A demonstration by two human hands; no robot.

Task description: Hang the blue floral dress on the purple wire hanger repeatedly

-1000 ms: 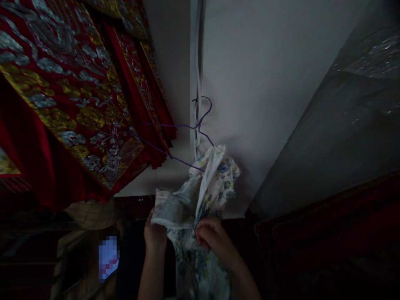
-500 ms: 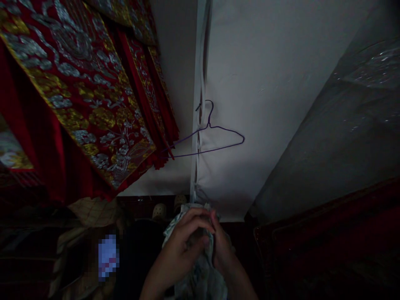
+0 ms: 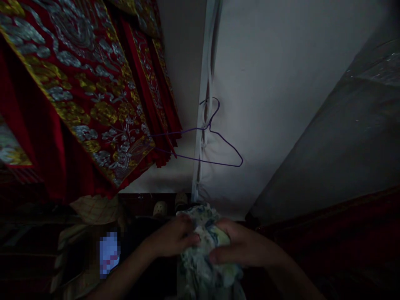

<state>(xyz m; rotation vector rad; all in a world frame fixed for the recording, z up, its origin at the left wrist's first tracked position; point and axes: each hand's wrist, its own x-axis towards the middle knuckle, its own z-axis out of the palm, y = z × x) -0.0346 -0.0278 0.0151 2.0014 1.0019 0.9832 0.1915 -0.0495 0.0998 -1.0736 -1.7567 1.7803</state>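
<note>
A pale patterned cloth (image 3: 203,258) with blue and yellow-green patches hangs bunched at the bottom centre; whether it is a garment I cannot tell. My left hand (image 3: 175,235) grips its left side, thumb pointing inward. On the other side my right hand (image 3: 240,246) holds the cloth, thumb and fingers pressed into the folds. A thin purple wire hanger (image 3: 225,164) hangs above both hands, its hook at a white cord (image 3: 210,75) that runs down the wall. Nothing hangs on the hanger, and its left end overlaps a red embroidered cloth.
The red embroidered cloth (image 3: 103,112), with gold and silver work, fills the upper left. Pale clogs (image 3: 160,208) stand on the floor below. At lower left is a blurred bright screen (image 3: 109,254). A dark red piece of furniture (image 3: 350,225) lies at the right.
My hands were close together over the cloth and have moved apart to its two sides, gathering it into a bunch. The hanger has swung and tilted, its right end lower.
</note>
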